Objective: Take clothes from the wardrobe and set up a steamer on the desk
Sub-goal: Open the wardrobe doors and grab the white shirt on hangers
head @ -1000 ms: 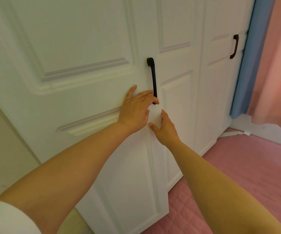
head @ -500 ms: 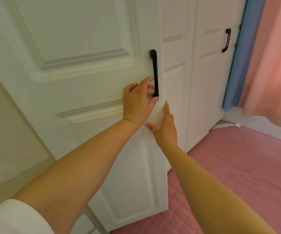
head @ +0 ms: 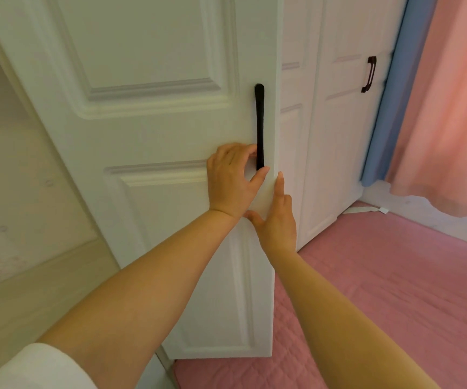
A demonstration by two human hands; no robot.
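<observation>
Fingers (head: 238, 151) of the left hand (head: 230, 181) curl behind the lower end of the black handle (head: 259, 127), with the thumb tip lying just below the handle's foot; the hand grips the handle. The right hand (head: 278, 220) lies flat and relaxed against the free edge of the wardrobe door (head: 148, 136), index finger straight and pointing up along that edge, thumb spread to the left, touching the door face just below the left wrist; it holds nothing.

The wardrobe door is white, with raised panel mouldings, and stands swung out from the wardrobe front, its bottom edge above the pink quilted floor mat (head: 381, 304). To its left, part of the wardrobe interior (head: 16, 164) shows as pale, faintly patterned lining; no clothes can be made out there. Both forearms reach in from the lower edge, the left one leaving a white sleeve (head: 38, 369).

Beyond the open door's edge stands a further closed white door (head: 339, 136) carrying a second dark handle (head: 368, 74). To its right hang a blue curtain (head: 386, 108) and a pink curtain (head: 451, 108). A small white strip (head: 367, 210) lies on the floor near the base of the closed door.
</observation>
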